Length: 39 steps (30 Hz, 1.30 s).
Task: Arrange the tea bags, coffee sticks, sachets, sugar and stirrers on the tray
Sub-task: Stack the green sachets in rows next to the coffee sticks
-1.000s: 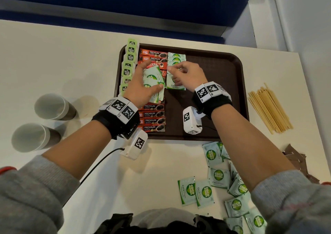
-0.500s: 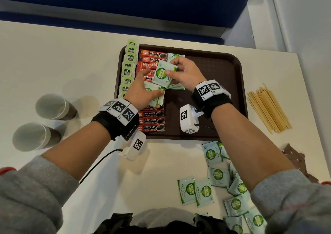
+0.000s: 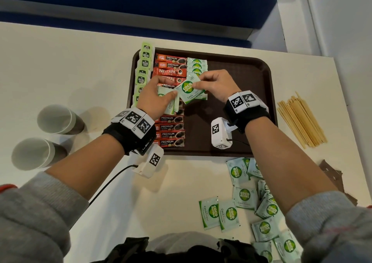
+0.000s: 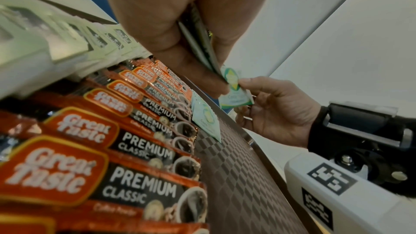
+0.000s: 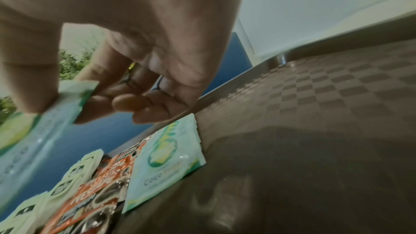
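A brown tray (image 3: 241, 77) holds a column of green tea bags (image 3: 144, 69) on its left edge, red coffee sticks (image 3: 171, 126) beside them, and a short column of Coco Sugar sachets (image 3: 197, 64) at the top. My left hand (image 3: 159, 99) grips a small stack of sugar sachets (image 3: 171, 105) over the coffee sticks. My right hand (image 3: 213, 85) pinches one sugar sachet (image 3: 190, 92) by its top corner, held above the tray beside the left hand. In the left wrist view the stack (image 4: 200, 45) sits between thumb and fingers.
Loose sugar sachets (image 3: 247, 198) lie on the white table in front of the tray. Wooden stirrers (image 3: 300, 119) lie to the tray's right, brown sachets (image 3: 332, 174) near the right edge. Two paper cups (image 3: 48, 136) stand at the left.
The right hand drew one sachet off the left hand's stack, lifted it toward the tray's top, then brought it back down beside the left hand.
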### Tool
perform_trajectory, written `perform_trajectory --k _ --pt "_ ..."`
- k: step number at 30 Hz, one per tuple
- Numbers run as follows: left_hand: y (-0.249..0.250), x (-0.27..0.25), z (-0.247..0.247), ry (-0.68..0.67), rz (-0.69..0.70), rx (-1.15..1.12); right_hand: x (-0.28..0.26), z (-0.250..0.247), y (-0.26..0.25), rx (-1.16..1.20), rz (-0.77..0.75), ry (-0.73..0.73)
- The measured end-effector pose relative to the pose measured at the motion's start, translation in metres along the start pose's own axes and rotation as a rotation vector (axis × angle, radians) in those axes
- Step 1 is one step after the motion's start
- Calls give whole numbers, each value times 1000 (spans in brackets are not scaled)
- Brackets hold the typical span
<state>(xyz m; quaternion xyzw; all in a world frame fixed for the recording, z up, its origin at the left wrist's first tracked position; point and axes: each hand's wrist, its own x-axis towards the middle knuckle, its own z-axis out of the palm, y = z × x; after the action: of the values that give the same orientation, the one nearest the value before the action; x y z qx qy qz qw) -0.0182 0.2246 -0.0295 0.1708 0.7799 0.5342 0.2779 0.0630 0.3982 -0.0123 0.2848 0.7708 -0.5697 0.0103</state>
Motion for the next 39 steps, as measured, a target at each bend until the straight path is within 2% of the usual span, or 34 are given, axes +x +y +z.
perform_trajectory --k 5,10,15,27,39 --pt "1 0 0 20 -35 16 -2 -7 15 -27 57 59" --pt "1 1 -2 28 -52 16 -1 -5 29 -134 182 54" --pt "-1 0 -2 24 -57 18 0 -2 37 -182 227 117" --pt "0 0 -1 11 -46 41 2 4 36 -261 246 260" --pt "-4 1 -1 -1 -38 70 2 5 33 -277 245 270"
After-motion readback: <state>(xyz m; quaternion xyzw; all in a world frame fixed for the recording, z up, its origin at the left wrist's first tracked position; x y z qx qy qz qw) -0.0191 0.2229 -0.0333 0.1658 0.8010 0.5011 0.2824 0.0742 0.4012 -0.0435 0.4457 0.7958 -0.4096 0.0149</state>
